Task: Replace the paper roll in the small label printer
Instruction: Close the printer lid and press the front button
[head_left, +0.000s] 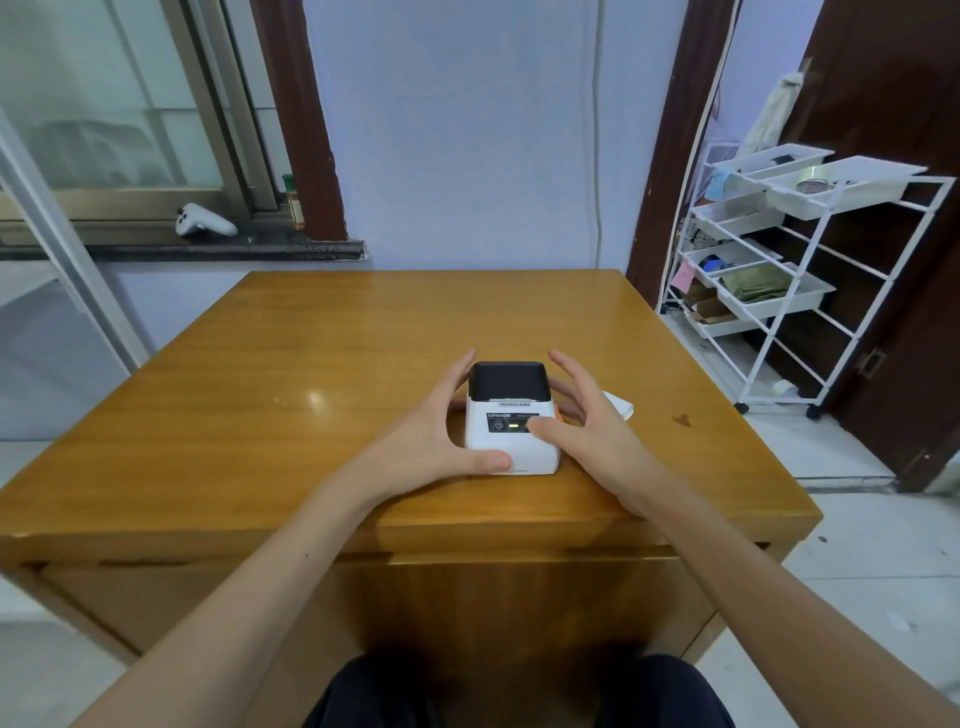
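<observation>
A small white label printer (506, 452) with a black lid, closed, stands on the wooden table (311, 374); a green light glows on its front panel. My left hand (436, 431) cups the printer's left side, thumb on its lower front corner. My right hand (587, 426) is at its right side, fingers spread and thumb tip on the front panel beside the light. An orange tab shows at the printer's right edge. Behind my right hand lies a white paper item (621, 404), mostly hidden, so I cannot tell if it is a roll.
A white wire rack (810, 270) with trays stands right of the table by a dark door. A white game controller (202, 221) lies on the window sill at far left. A small dark stain (681, 419) marks the table's right part.
</observation>
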